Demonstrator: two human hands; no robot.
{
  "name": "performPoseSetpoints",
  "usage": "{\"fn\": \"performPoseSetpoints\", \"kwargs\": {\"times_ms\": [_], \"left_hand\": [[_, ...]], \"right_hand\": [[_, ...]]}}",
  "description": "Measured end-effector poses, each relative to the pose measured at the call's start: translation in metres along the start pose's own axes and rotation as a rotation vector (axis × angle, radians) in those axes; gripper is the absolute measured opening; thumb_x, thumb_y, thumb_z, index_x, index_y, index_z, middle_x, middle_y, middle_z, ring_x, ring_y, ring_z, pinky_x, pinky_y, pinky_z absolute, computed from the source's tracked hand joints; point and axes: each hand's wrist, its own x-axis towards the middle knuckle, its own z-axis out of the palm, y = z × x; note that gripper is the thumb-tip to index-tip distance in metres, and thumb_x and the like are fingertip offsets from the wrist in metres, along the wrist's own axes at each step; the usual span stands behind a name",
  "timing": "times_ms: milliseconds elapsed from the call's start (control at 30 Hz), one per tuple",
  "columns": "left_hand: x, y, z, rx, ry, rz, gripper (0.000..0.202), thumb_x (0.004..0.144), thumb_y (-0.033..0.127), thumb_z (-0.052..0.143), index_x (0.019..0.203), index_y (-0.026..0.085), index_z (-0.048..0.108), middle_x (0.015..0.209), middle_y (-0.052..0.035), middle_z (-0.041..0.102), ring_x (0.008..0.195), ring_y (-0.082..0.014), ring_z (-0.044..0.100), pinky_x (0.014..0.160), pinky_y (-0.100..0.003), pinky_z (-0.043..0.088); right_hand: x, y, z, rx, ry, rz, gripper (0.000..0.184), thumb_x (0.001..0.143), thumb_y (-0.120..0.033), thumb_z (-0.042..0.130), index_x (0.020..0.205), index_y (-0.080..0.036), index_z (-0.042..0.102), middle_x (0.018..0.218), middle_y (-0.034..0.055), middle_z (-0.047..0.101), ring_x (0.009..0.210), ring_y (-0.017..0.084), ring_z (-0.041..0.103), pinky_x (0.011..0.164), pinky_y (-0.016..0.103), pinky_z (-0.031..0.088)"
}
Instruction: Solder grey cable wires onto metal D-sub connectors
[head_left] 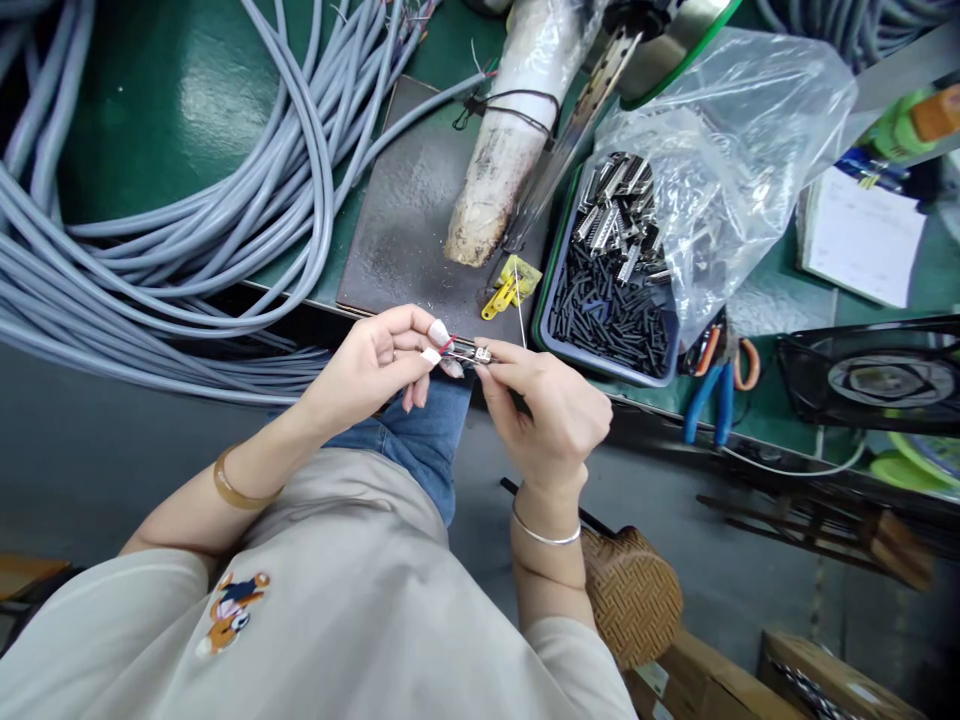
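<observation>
Just in front of the table edge my two hands meet over a small metal connector point(481, 354). My right hand point(544, 400) pinches that connector between thumb and fingers. On its left side, my left hand point(394, 355) pinches thin wires point(448, 345), a red one among them; its fingertips have white coverings. The fingers partly hide where wires and connector meet. Beyond the hands, a yellow plastic piece point(504, 298) lies on the dark work plate point(412, 200), and a thin white strand runs from it down toward my right hand.
Grey cables point(300, 170) spread over the left of the green table. A stained, wrapped tube point(499, 150) points down over the plate. To the right stand a bin point(667, 372) of metal connectors and black sleeves, a plastic bag point(720, 150), pliers point(712, 390) and paper point(862, 235).
</observation>
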Motion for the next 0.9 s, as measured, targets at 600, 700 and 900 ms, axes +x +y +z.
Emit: {"fn": "performPoseSetpoints", "kwargs": {"times_ms": [600, 700, 900], "left_hand": [[-0.006, -0.019, 0.001, 0.701, 0.108, 0.751, 0.015, 0.092, 0.010, 0.063, 0.089, 0.018, 0.075, 0.100, -0.0078, 0.083, 0.092, -0.0166, 0.080, 0.086, -0.027, 0.063], [-0.005, -0.019, 0.000, 0.728, 0.112, 0.792, 0.016, 0.091, 0.007, 0.062, 0.089, 0.017, 0.075, 0.099, -0.0082, 0.083, 0.093, -0.0158, 0.080, 0.087, -0.024, 0.062], [-0.006, -0.019, -0.002, 0.740, 0.122, 0.765, 0.015, 0.090, 0.010, 0.064, 0.091, 0.018, 0.076, 0.099, -0.0070, 0.083, 0.094, -0.0167, 0.079, 0.088, -0.026, 0.062]], "right_hand": [[-0.007, -0.006, 0.008, 0.019, 0.224, 0.132, 0.023, 0.085, -0.010, 0.076, 0.098, -0.026, 0.067, 0.098, -0.0007, 0.082, 0.084, 0.016, 0.080, 0.075, 0.028, 0.064], [-0.008, -0.005, 0.013, 0.041, 0.250, 0.165, 0.021, 0.086, -0.009, 0.075, 0.096, -0.025, 0.066, 0.098, 0.0000, 0.082, 0.084, 0.016, 0.080, 0.075, 0.028, 0.064], [-0.009, -0.004, 0.018, 0.044, 0.288, 0.185, 0.019, 0.088, -0.011, 0.073, 0.098, -0.025, 0.066, 0.098, -0.0001, 0.082, 0.085, 0.016, 0.080, 0.076, 0.029, 0.064]]}}
